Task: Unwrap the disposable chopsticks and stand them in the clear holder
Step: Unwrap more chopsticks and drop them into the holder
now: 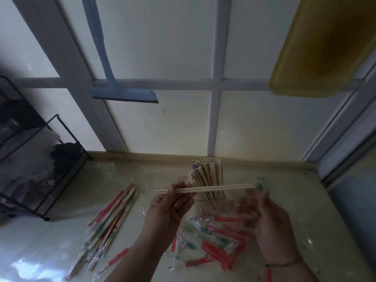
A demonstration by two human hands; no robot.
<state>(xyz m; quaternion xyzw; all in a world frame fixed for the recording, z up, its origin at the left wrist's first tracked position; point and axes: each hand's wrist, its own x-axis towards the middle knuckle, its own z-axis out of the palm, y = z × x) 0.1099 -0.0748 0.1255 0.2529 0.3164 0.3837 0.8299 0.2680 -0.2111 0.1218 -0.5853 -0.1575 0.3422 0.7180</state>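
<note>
Though pinched leftward, chopsticks [205, 188] rightward-jutting.

Place: a home kitchen or utility corner, by the look of it.
Counter [284, 192]: glossy pale stone with a raised lip at the back, set against a window.
Window [162, 47]: frosted panes in white frames.
Squeegee [124, 94]: blue, hanging against the glass.
Tub [325, 47]: yellow plastic, at the upper right.
Rack [40, 169]: black wire shelves at the left, holding cloths and dark items.
</note>
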